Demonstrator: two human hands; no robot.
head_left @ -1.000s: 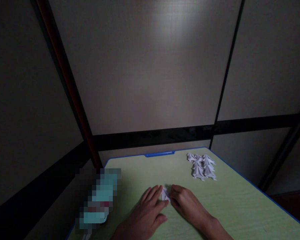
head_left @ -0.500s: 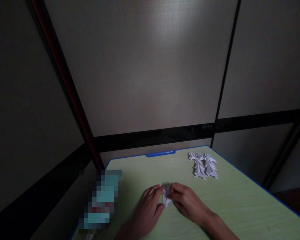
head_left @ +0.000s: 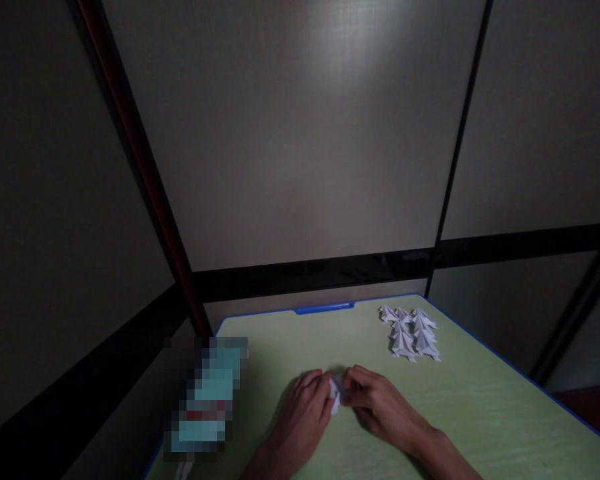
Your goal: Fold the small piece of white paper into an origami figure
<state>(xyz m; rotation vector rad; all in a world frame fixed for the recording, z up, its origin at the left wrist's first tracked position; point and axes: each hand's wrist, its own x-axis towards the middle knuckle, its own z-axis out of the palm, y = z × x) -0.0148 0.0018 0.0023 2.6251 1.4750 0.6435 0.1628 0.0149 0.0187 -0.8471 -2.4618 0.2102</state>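
A small piece of folded white paper lies on the green tabletop between my two hands, partly covered by the fingers. My left hand rests over its left side, fingers together and pressed down on it. From the right, my right hand pinches the paper's edge with curled fingers and thumb. Several folded white paper figures, pointed like origami frogs, sit in rows at the back right of the table.
The green table has a blue rim and a blue handle at its far edge. A blurred-out, phone-like screen with a pale cable stands at the left. Dark-banded panels rise behind the table.
My left hand has shifted right and its thumb has drawn in against the fingers, covering more of the paper. My right hand keeps its pinch. The whole view has moved slightly.
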